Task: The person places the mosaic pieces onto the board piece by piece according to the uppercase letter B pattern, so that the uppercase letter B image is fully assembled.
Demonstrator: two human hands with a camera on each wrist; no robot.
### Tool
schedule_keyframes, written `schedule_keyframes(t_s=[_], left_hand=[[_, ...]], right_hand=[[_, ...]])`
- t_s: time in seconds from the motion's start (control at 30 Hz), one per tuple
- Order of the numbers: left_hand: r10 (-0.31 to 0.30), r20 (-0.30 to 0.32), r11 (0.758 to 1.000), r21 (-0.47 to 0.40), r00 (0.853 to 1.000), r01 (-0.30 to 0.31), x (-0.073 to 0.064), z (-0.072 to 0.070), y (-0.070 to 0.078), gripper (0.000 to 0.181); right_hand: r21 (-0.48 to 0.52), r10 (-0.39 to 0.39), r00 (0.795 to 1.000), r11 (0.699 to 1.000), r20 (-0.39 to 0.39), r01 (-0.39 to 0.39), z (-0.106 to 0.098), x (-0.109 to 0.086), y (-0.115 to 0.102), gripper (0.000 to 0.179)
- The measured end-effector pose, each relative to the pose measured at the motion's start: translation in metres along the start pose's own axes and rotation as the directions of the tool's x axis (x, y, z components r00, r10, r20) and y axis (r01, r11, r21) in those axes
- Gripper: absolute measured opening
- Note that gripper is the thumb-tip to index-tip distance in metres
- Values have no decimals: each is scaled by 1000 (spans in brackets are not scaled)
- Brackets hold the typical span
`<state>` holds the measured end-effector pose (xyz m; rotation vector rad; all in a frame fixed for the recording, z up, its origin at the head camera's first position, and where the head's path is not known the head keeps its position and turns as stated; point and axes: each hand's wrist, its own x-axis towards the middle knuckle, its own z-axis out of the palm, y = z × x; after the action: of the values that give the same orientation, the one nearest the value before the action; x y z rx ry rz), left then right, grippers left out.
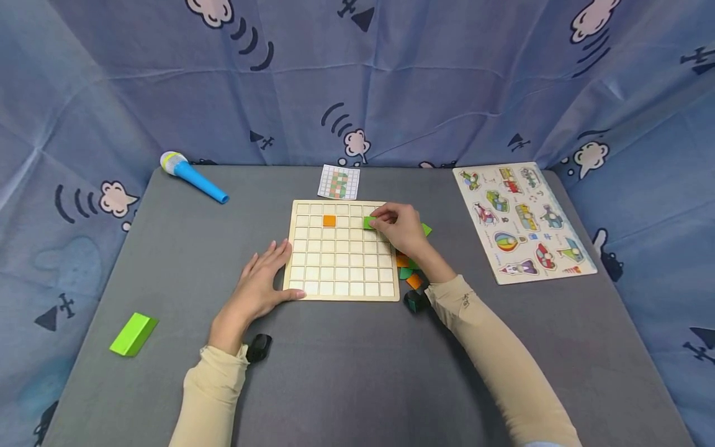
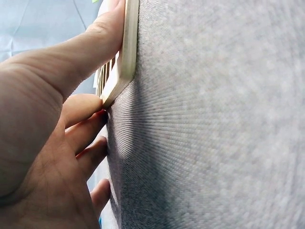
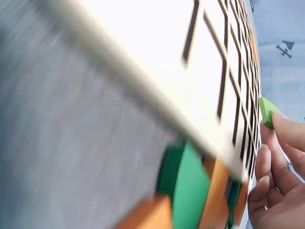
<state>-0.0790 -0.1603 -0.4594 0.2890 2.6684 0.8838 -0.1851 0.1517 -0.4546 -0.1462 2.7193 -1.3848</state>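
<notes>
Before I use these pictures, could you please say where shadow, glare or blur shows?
Head view: mostly sharp, with a shadow beside the right sleeve; left wrist view: a dark shadow on the table beside the left hand; right wrist view: the board glaring white, its near edge and the nearest orange block blurred, the green piece in the right hand clearer.

Head view: even, diffuse, moderately bright light, source out of frame; desk [image 1: 335,385] a matte mid-grey; soft shadows along the inner sides of left sleeve [image 1: 209,397] and right sleeve [image 1: 499,351]; focus fair, detail on card [image 1: 339,183] too small to read.
Left wrist view: backdrop [image 2: 33,24] pale, washed out; shadow spreading down from the corner of board [image 2: 127,52]; desk at right soft-focused.
Right wrist view: board overexposed to near white, near edge blurred; orange block [image 3: 150,215] out of focus; desk at left smeared.
</notes>
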Motion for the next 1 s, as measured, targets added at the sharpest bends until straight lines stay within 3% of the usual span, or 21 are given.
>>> schedule_keyframes(t_s=[0.3, 0.77, 1.0], left_hand=[[1, -18, 1000, 1, 1000, -1, 1, 2, -1, 106], [-8, -13, 1000, 13, 1000, 9, 0, 1, -2, 108], [-4, -16, 1000, 7, 1000, 4, 0, 2, -3, 105]], right_hand=[[9, -5, 998, 1000, 61, 5, 17, 8, -11, 13], [-2, -15, 997, 1000, 70, 15, 37, 17, -23, 13], [-54, -5, 998, 999, 63, 9, 44, 20, -26, 12]])
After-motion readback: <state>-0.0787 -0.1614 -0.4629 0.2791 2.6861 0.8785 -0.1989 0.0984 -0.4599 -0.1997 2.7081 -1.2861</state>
